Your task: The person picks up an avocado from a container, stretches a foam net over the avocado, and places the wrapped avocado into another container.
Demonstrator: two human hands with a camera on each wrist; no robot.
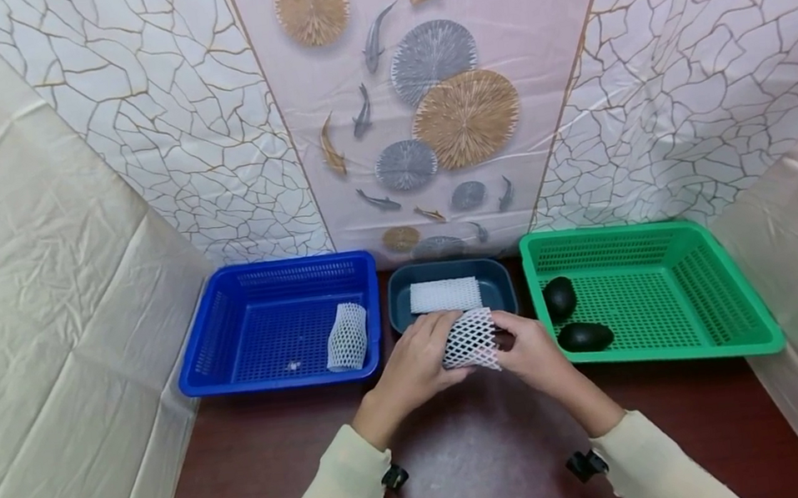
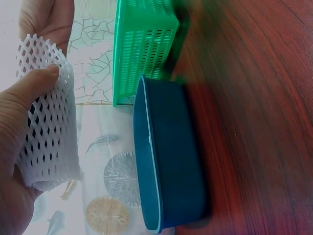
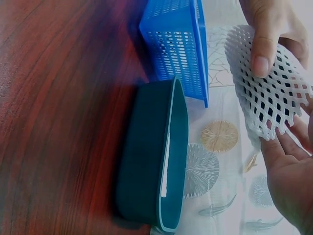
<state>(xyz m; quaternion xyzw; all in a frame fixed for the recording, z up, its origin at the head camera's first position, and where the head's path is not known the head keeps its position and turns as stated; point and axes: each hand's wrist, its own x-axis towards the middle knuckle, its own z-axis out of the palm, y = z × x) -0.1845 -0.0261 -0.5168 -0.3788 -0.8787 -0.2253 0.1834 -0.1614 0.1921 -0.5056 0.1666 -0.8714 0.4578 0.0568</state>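
Observation:
A white foam net sleeve (image 1: 470, 340) is held up in front of the small dark teal tub (image 1: 509, 289). Something dark shows through its mesh, mostly hidden. My left hand (image 1: 414, 365) grips the sleeve around its left part, its thumb lying across the mesh in both wrist views. At the sleeve's right end my right hand (image 1: 534, 353) holds the rim with curled fingers, a dark patch visible between thumb and fingers. Flat white foam sleeves (image 1: 445, 295) lie in the tub. Two smooth black oval things (image 1: 560, 298), fruit-like, rest in the green basket (image 1: 685, 354).
On the left stands a blue basket (image 1: 273, 381), with a plumped-out white net sleeve (image 1: 347, 338) at its right side. All containers sit along the back of the dark red wood table (image 1: 474, 475). Patterned cloth walls (image 1: 188, 142) enclose the back and sides.

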